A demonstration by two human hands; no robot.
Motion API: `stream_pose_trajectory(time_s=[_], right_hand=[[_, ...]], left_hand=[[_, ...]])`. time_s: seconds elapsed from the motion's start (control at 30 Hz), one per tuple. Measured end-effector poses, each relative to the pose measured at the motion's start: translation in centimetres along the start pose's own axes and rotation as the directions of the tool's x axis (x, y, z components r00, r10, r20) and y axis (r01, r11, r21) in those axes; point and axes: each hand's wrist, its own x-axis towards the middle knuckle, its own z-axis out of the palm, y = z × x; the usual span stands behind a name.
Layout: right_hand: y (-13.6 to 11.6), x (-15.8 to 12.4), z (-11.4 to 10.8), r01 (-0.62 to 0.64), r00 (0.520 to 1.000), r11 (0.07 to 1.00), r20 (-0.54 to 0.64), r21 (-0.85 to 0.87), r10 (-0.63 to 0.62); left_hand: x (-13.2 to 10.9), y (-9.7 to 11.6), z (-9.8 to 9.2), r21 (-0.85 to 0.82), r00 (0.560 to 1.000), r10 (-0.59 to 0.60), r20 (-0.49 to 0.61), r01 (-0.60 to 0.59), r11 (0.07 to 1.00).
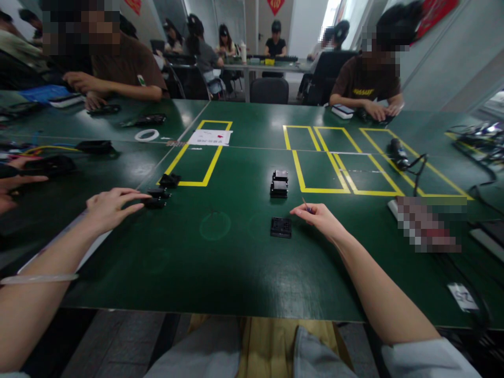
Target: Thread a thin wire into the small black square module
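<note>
My left hand (pixel 110 207) reaches out to the left, fingers stretched flat, with its fingertips touching a small black part (pixel 154 202) on the green table (pixel 236 268). Two more small black parts (pixel 159 193) (pixel 170 180) lie just beyond it. My right hand (pixel 321 216) is closed in a pinch on a thin stick-like tool (pixel 305 205). It hovers just right of a flat black square part (pixel 281 227). A stack of two black blocks (pixel 279 184) stands a little farther away.
Yellow tape rectangles (pixel 197 157) (pixel 338 163) mark the table, one holding a white paper (pixel 210 137). A white tape ring (pixel 147 135), black devices and cables (pixel 405 157) lie around. Other people sit at the far side and left; another person's hand (pixel 11 186) enters at left.
</note>
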Motion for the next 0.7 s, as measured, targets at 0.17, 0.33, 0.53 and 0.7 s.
stream_pose_trajectory(time_s=[0.17,0.33,0.53,0.7], right_hand=[[0.2,0.1,0.0,0.01,1.0,1.0,0.004,-0.005,-0.01],[-0.3,-0.1,0.0,0.007,1.0,1.0,-0.004,-0.011,-0.007],[-0.2,-0.1,-0.1,-0.006,1.0,1.0,-0.001,-0.005,0.006],[0.3,0.1,-0.1,0.01,1.0,0.998,-0.015,0.058,-0.009]], left_hand=[[-0.2,0.2,-0.1,0.059,0.999,0.013,-0.043,-0.011,0.998],[-0.4,0.4,0.0,0.079,0.998,0.017,-0.058,-0.012,0.997],[-0.3,0.0,-0.1,0.098,0.997,-0.001,-0.072,0.008,0.995],[-1.6,3.6,-1.9,0.085,0.973,-0.001,-0.229,0.021,0.996]])
